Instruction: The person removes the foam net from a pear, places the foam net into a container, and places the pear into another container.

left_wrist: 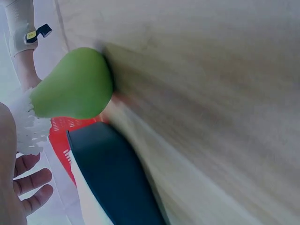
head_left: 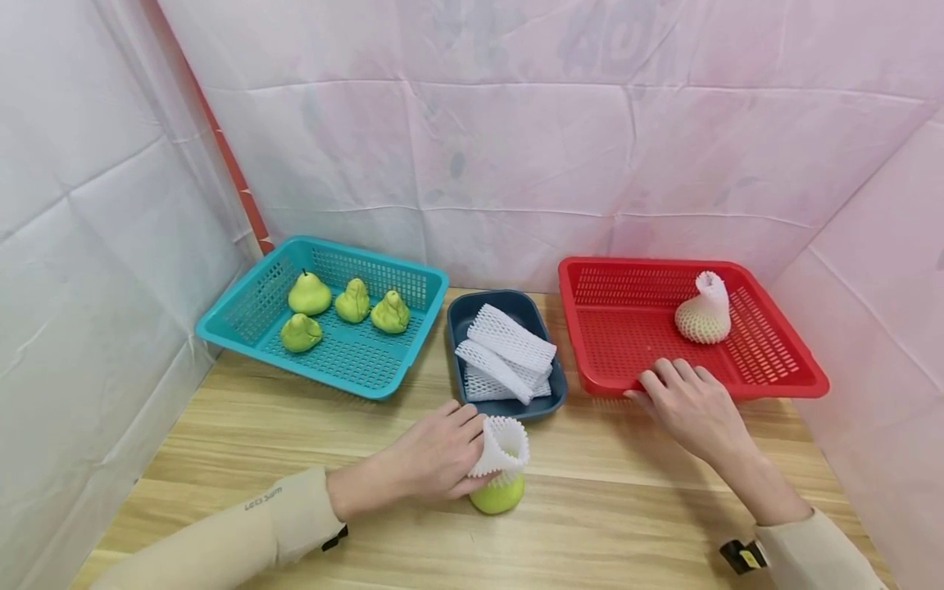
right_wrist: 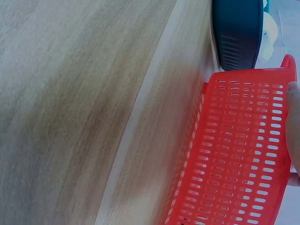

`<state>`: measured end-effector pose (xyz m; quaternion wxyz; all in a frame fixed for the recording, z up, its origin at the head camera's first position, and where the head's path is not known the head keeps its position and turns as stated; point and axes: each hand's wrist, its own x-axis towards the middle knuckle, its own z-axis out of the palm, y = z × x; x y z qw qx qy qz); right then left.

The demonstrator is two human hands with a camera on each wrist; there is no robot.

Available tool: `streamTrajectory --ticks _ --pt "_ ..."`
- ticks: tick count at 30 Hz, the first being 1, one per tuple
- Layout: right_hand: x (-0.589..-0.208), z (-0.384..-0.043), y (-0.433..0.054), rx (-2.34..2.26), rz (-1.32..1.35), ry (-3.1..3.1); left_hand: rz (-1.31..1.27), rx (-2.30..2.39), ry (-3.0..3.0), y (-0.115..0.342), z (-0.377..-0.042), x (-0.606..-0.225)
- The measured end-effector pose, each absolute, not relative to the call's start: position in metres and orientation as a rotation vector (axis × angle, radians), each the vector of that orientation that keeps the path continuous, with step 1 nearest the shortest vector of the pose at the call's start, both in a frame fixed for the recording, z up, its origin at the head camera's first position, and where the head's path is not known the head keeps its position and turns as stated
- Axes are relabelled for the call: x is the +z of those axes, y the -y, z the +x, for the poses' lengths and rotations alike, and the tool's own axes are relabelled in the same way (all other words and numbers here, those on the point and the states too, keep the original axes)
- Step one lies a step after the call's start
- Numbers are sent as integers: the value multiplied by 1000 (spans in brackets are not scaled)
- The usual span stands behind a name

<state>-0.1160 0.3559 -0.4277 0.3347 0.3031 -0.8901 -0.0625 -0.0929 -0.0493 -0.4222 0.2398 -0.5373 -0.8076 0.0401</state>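
Note:
My left hand (head_left: 446, 451) holds a white foam net sleeve (head_left: 505, 438) between thumb and fingers. The sleeve covers the narrow upper part of a green pear (head_left: 498, 496); the pear's round bottom shows bare below it. In the left wrist view the pear (left_wrist: 75, 86) stands with its base at the wooden table, and other fingers (left_wrist: 33, 183) of that hand spread beside the sleeve. My right hand (head_left: 693, 406) grips the front rim of a red basket (head_left: 612, 383), fingers over the edge. Inside that basket sits a pear in a foam net (head_left: 704, 315).
A dark blue tray (head_left: 455, 328) with several white foam nets (head_left: 512, 344) stands between the baskets, just behind my left hand. At the left, a teal basket (head_left: 361, 360) holds several green pears (head_left: 310, 292). White cloth walls (head_left: 516, 147) enclose the table (head_left: 590, 524).

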Motion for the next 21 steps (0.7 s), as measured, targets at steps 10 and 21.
streamTrajectory --ticks 10,21 --pt "-427 -117 -357 -171 796 2325 -1476 226 2226 51 -105 -399" --pt "-428 -117 -356 -174 802 2303 -1444 315 2232 54 -138 -383"
